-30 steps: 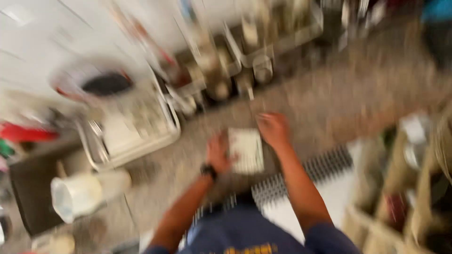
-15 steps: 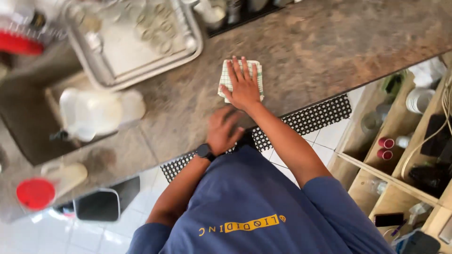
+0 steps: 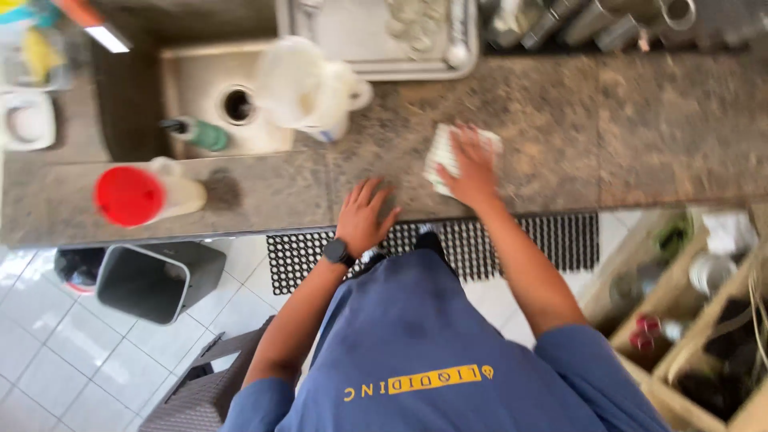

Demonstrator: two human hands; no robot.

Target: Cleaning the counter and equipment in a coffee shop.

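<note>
At the near edge of the counter [image 3: 560, 136] the left hand [image 3: 364, 214] lies flat, fingers spread, palm down on the stone, holding nothing; a dark watch [image 3: 338, 253] sits on its wrist. Just beyond and to the right, the right hand [image 3: 472, 168] presses open-palmed on a pale cloth [image 3: 438, 152], which lies flat on the counter about midway along its depth, its edges showing past the fingers. Below the near edge a black mat [image 3: 560, 240] lies on the tiled floor, with a grey bin [image 3: 156, 280] to the left. On the counter's left end stands a bottle with a red cap [image 3: 132, 194]. Farther back, a sink [image 3: 200, 96] is set into the counter, with a green-bodied bottle [image 3: 200, 134] on its side and a white jug [image 3: 308, 88] at its right rim. At the far edge rests a metal tray [image 3: 376, 48].
</note>
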